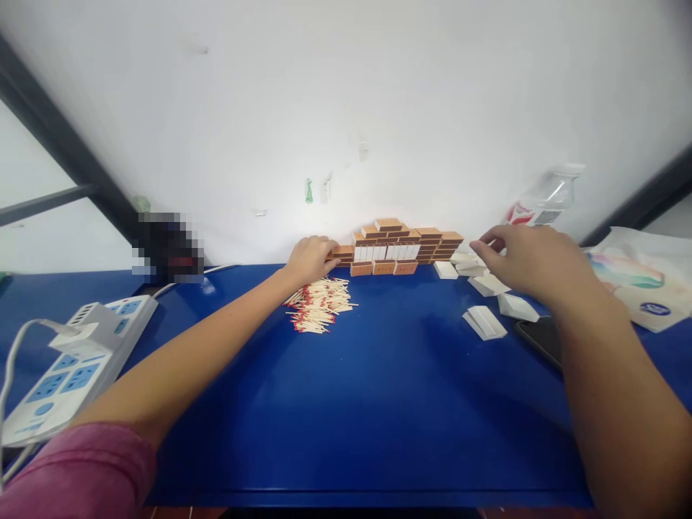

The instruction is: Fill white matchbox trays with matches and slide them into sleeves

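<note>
- Matchboxes (400, 251): stacking seems in hand.
- Left hand (309, 259) at their left end; grip cannot tell.
- Right hand (524, 259) half-open, visibly holding nothing.
- Next calls for gentle aligning.

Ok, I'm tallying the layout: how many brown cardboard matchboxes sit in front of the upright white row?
3, side by side: left brown cardboard matchbox, middle brown matchbox, right brown matchbox. None seems hidden in that front line.
</note>
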`<state>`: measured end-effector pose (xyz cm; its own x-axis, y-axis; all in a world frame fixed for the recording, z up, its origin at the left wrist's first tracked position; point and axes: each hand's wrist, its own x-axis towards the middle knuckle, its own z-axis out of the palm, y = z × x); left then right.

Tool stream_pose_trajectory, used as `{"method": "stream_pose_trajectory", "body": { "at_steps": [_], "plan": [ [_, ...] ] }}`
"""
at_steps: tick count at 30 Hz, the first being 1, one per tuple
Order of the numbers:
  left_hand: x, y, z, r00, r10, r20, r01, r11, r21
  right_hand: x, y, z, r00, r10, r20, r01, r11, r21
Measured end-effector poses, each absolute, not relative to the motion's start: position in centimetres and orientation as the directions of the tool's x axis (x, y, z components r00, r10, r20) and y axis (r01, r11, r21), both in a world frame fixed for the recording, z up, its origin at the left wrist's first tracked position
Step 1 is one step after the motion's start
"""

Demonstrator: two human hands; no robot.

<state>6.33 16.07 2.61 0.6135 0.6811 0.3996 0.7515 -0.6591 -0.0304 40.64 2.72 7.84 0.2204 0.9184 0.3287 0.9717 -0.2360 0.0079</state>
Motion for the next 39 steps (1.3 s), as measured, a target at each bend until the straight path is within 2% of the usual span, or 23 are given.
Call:
{"method": "stream_pose_trajectory", "body": {
  "at_steps": [6,10,12,15,18,20,21,25,27,30,32,35,39],
  "plan": [
    [4.8,12.5,5.3,0.544,0.672,0.502,0.788,-0.615,-0.029,40.4,5.6,3.9,0.164,0.956,0.243,0.985,-0.172,0.012],
    [2.1,7.7,6.9,0.577,0.603,0.551,0.73,-0.684,-0.015,39.8,7.5,1.7,0.148,0.961,0.235,0.985,-0.165,0.056],
    [0.7,5.2,6.8,0.627,0.587,0.512,0.666,-0.745,0.039,39.9,7.9,1.7,0.122,0.968,0.221,0.988,-0.139,0.064],
    [-1.0,2.2,5.3,0.628,0.616,0.475,0.657,-0.747,0.101,39.0,7.1,2.7,0.017,0.986,0.168,0.999,-0.024,0.042],
    [-1.9,0.3,3.2,0.636,0.65,0.415,0.642,-0.745,0.183,35.5,4.6,3.7,-0.211,0.973,0.094,0.973,0.218,-0.073],
    [-2.1,-0.4,1.9,0.619,0.681,0.391,0.64,-0.726,0.252,31.9,2.3,3.8,-0.473,0.872,0.124,0.817,0.487,-0.309],
    [-2.2,-0.7,1.4,0.611,0.694,0.38,0.639,-0.716,0.28,30.0,1.2,3.7,-0.554,0.818,0.155,0.733,0.568,-0.374],
    [-2.2,-1.2,0.3,0.63,0.707,0.321,0.615,-0.706,0.35,24.5,-1.7,2.5,-0.714,0.684,0.147,0.578,0.695,-0.427],
    [-2.2,-1.3,0.0,0.651,0.697,0.301,0.594,-0.715,0.369,23.7,-1.8,1.9,-0.715,0.684,0.144,0.563,0.685,-0.463],
    [-2.4,-1.3,-0.3,0.661,0.689,0.297,0.58,-0.72,0.381,24.2,-0.5,1.3,-0.627,0.76,0.174,0.588,0.607,-0.534],
    [-2.5,-1.2,-0.5,0.644,0.701,0.307,0.588,-0.71,0.387,24.9,0.9,0.8,-0.539,0.81,0.233,0.652,0.576,-0.494],
    [-2.3,-1.3,-0.7,0.599,0.738,0.311,0.616,-0.673,0.409,25.7,2.7,-0.1,-0.481,0.816,0.32,0.73,0.575,-0.37],
    [-1.5,-1.6,-0.8,0.532,0.788,0.309,0.666,-0.615,0.423,26.2,3.7,-1.0,-0.455,0.845,0.282,0.782,0.531,-0.327]
  ]
}}
